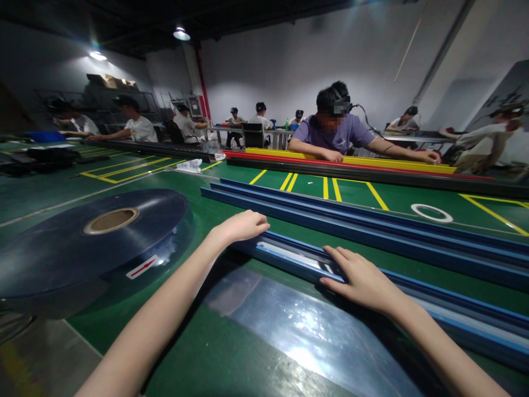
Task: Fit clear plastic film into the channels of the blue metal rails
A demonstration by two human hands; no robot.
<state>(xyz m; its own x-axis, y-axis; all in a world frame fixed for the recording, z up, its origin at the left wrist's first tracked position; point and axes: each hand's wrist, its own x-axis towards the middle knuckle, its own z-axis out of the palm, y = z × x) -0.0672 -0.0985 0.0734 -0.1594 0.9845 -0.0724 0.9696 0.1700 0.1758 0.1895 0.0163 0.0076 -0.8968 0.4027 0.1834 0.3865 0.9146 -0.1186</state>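
A long dark blue channel [285,251] lies on the green tabletop and runs off to the right, with a pale glossy strip along its inside. My left hand [243,225] is curled over its left end, and the fingertips are partly hidden. Farther along, my right hand [357,275] spans the same channel, thumb on the near side and fingers on the far side. Close in front of it lies a flat, clear plastic sheet [306,325] that reflects the lights.
A large roll of clear film [53,237] with a cardboard core stands at the left. Beyond my channel are more blue channels [351,218] and a white ring [432,213]. Across the table, a person in a purple shirt [359,135] handles a long yellow profile [372,163].
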